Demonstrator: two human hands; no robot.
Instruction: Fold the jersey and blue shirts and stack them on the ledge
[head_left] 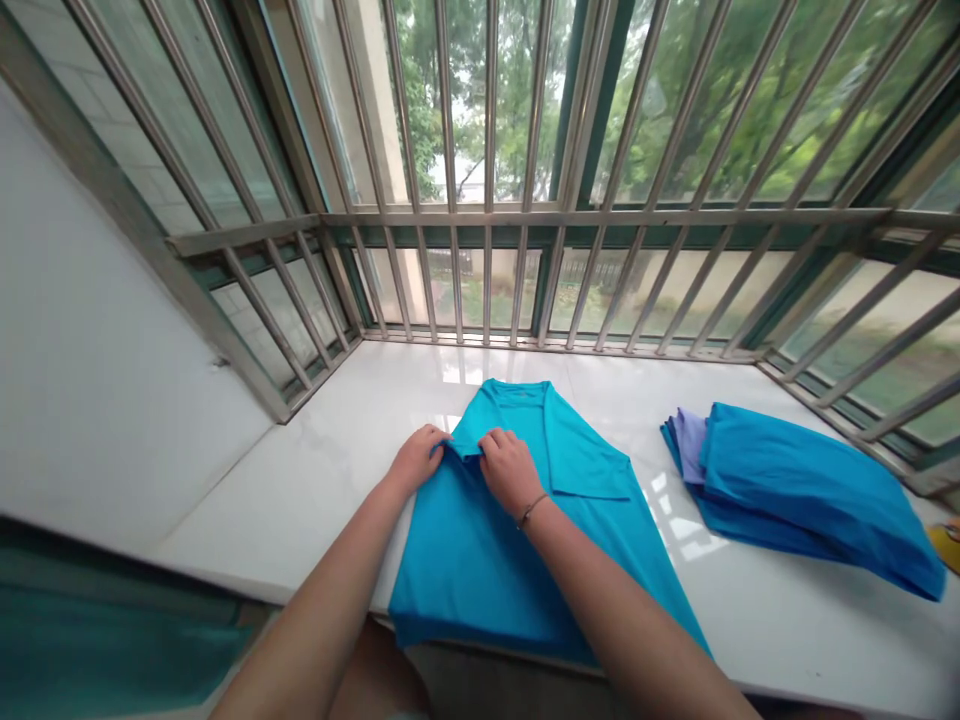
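A bright blue T-shirt (480, 560) lies spread on the white sill, its neckline toward the window and its hem at the front edge. The right sleeve is laid inward, flat over the body of the shirt. My left hand (421, 458) pinches the left sleeve at its outer side. A short way to the right, my right hand (510, 468) grips the sleeve's cuff, fingers closed on the cloth. Between the hands the sleeve edge is slightly lifted, with a dark fold under it. A thin bracelet (531, 510) circles my right wrist.
Right of the shirt lies a stack of folded blue clothes (810, 490) with a lilac piece (690, 445) showing at its end. A yellow object (949, 545) is cut off at the right edge. Metal window bars (487, 280) stand behind the white sill (330, 450).
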